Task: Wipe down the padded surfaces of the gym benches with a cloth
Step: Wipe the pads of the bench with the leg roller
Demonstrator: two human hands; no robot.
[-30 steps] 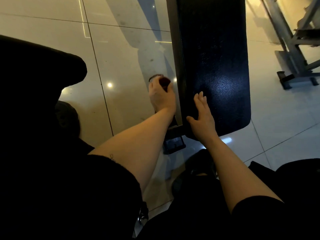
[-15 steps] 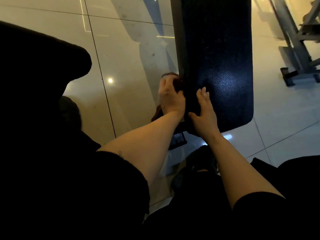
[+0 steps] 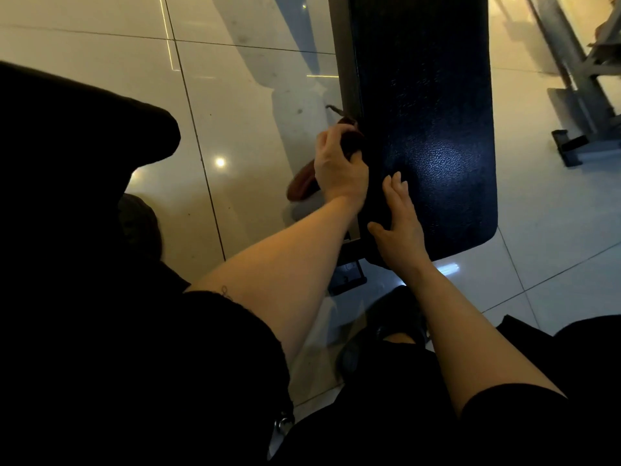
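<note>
The cloth point(image 3: 349, 139) is dark red and sits bunched up inside the left hand point(image 3: 339, 166). The fingers of that hand curl round it and hold it tight. Part of the cloth pokes out past the fingertips, and another part point(image 3: 302, 186) hangs down under the wrist. The cloth is pressed on the left edge of the bench pad point(image 3: 423, 122), right where the curled fingers meet the pad.

The bench pad is black and bumpy, with a shiny spot just past the right hand point(image 3: 400, 223). The right hand lies flat on the near end of the pad. Its fingers point(image 3: 398, 190) are straight and close together, and the thumb sticks out to the side. The two hands are just beside each other.

Under the pad is a shiny tiled floor point(image 3: 235, 95). A grey metal frame point(image 3: 584, 79) stands well apart, far to the right of the right hand's fingers.
</note>
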